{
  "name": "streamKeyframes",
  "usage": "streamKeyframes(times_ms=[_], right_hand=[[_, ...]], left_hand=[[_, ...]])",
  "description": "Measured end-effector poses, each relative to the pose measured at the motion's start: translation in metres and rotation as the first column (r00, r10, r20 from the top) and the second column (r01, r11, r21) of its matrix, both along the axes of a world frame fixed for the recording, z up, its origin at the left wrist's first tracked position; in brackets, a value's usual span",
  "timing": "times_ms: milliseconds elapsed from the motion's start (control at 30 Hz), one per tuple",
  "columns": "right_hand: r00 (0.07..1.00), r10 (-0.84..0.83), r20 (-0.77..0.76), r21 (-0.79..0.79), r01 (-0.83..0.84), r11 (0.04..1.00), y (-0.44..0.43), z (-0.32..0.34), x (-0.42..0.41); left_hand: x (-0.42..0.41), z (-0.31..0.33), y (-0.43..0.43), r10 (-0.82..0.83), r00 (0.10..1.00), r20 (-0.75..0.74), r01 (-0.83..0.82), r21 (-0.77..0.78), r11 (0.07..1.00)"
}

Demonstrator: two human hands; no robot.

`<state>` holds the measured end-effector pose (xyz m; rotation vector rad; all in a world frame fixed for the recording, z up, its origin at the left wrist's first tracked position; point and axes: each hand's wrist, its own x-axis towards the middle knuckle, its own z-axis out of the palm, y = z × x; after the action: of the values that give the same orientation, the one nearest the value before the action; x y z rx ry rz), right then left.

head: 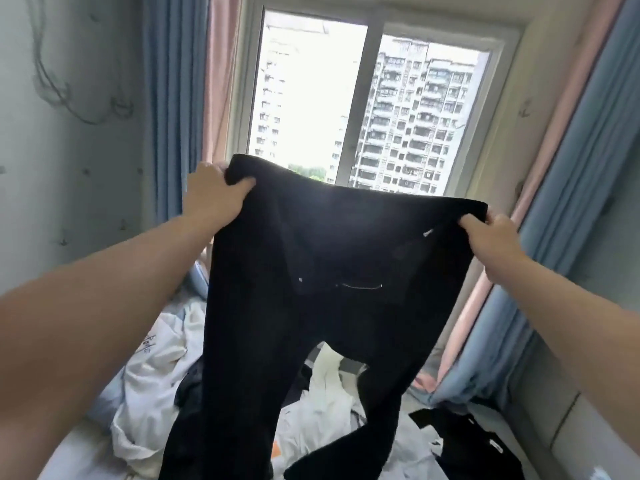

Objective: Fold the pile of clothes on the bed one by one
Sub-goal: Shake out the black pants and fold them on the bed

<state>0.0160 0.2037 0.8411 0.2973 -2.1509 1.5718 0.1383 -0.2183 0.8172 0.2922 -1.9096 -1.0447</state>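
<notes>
I hold a pair of black trousers up in the air in front of the window, waistband on top and both legs hanging down toward the bed. My left hand grips the left corner of the waistband. My right hand pinches the right corner. The trousers are spread wide between my hands. Below them lies the pile of clothes on the bed, partly hidden by the hanging legs.
A white printed shirt lies at the left of the bed, a black garment at the right. Blue and pink curtains flank the window. A padded headboard runs along the right.
</notes>
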Motion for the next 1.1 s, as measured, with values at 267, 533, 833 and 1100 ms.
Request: streamKeyframes(times_ms=[267, 533, 833, 1100], right_hand=[[0.994, 0.093, 0.052, 0.055, -0.096, 0.994, -0.009, 0.104, 0.018], [0.901, 0.094, 0.424, 0.028, -0.117, 0.993, -0.04, 0.121, 0.026], [0.721, 0.54, 0.435, -0.278, -0.462, 0.842, -0.078, 0.11, 0.033], [0.756, 0.616, 0.223, -0.13, -0.603, 0.787, -0.109, 0.118, 0.068]], left_hand=[[-0.012, 0.088, -0.002, 0.049, 0.998, 0.043, -0.049, -0.001, 0.999], [-0.027, 0.085, 0.003, -0.052, 0.907, 0.419, -0.116, 0.365, 0.924], [-0.036, 0.087, 0.067, -0.429, 0.894, -0.125, 0.355, 0.781, 0.514], [-0.015, 0.101, 0.126, -0.644, 0.689, -0.334, 0.668, 0.638, 0.384]])
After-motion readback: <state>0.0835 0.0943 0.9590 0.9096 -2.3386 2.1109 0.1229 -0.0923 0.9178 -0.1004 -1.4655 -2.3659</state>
